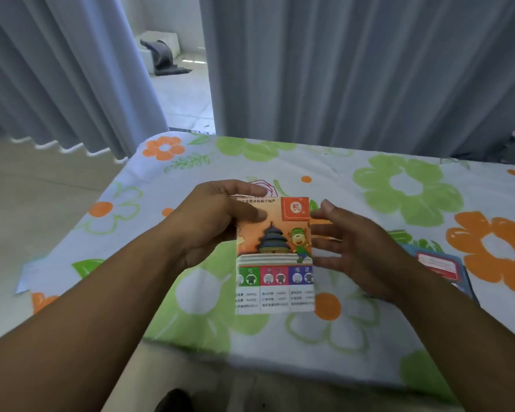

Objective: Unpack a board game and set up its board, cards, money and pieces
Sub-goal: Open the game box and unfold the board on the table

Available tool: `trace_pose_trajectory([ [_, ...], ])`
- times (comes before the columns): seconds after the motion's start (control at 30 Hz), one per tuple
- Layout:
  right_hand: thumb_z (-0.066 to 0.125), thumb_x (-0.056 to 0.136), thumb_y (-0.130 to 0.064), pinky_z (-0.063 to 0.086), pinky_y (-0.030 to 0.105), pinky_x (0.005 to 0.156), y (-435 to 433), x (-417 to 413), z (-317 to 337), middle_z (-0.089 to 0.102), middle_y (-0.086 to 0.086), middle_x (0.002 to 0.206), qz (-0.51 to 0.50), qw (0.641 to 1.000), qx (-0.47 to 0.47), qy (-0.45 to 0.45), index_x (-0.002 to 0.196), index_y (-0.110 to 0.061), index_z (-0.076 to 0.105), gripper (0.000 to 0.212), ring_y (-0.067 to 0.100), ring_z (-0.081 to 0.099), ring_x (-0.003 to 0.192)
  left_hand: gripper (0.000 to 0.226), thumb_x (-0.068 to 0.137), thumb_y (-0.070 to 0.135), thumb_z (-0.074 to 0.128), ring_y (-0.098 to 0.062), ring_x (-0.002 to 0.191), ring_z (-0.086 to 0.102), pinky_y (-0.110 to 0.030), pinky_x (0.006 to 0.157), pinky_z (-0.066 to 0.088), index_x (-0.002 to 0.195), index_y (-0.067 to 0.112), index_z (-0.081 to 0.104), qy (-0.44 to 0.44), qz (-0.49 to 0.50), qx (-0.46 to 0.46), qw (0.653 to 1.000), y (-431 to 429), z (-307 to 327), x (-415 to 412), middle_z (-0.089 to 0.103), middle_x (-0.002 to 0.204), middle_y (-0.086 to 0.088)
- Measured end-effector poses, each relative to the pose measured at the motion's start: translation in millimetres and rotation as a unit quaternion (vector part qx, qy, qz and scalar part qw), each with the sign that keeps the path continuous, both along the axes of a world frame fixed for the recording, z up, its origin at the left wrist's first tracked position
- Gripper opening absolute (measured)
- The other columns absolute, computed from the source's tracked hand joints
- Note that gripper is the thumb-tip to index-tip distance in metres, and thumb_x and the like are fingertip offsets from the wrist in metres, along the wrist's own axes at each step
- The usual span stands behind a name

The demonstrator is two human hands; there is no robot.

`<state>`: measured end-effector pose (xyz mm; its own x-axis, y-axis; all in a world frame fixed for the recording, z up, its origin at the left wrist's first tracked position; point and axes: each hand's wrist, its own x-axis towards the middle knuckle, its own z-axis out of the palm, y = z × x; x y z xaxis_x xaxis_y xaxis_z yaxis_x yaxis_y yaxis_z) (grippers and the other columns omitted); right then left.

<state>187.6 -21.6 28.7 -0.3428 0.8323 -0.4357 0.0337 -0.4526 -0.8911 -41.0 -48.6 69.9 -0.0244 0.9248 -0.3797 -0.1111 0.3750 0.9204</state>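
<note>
- Printed game sheet: orange temple picture above green, pink and blue panels, held face-up above the bed
- Blue card, red-and-white label, lying flat at right

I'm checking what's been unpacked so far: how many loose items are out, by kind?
printed card sheet, gripped by the left hand: 1
blue item with a red label, lying at the right: 1
pale paper sheet, lying at the far left: 1
Total: 3
</note>
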Motion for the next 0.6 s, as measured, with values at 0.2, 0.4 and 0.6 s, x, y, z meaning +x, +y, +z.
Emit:
trace_pose_trajectory([
  [0.2,0.067,0.080,-0.065,0.041,0.060,0.107,0.8,-4.6,-18.1,0.062,0.021,0.132,0.084,0.987,-0.084,0.112,0.133,-0.012,0.059,0.075,0.043,0.058,0.123,0.037,0.077,-0.011,0.069,-0.028,0.080,0.069,-0.038,0.079,0.054,0.109,0.009,0.068,-0.037,-0.031,-0.021,0.999,15.6,-7.3,-1.5,0.074,0.101,-0.019],
  [0.4,0.073,0.074,-0.027,0.057,0.036,0.070,11.5,-0.8,-18.5,0.072,0.011,0.091,-0.016,0.999,-0.007,0.051,0.098,-0.008,0.066,0.031,0.023,0.067,0.080,0.032,0.075,-0.012,0.074,-0.031,0.080,0.067,-0.052,0.086,0.055,0.097,0.011,0.071,0.094,-0.015,0.026,0.995,20.1,-10.6,-4.9,0.072,0.101,-0.026],
  [0.6,0.076,0.080,-0.003,0.058,0.034,0.064,21.1,10.4,-21.6,0.075,0.021,0.094,-0.151,0.986,0.065,-0.011,0.087,-0.007,0.066,0.013,0.025,0.071,0.072,0.035,0.079,-0.011,0.072,-0.023,0.068,0.070,-0.036,0.063,0.060,0.101,0.016,0.070,0.213,-0.044,0.064,0.974,17.6,-10.6,-20.9,0.070,0.085,-0.011],
])
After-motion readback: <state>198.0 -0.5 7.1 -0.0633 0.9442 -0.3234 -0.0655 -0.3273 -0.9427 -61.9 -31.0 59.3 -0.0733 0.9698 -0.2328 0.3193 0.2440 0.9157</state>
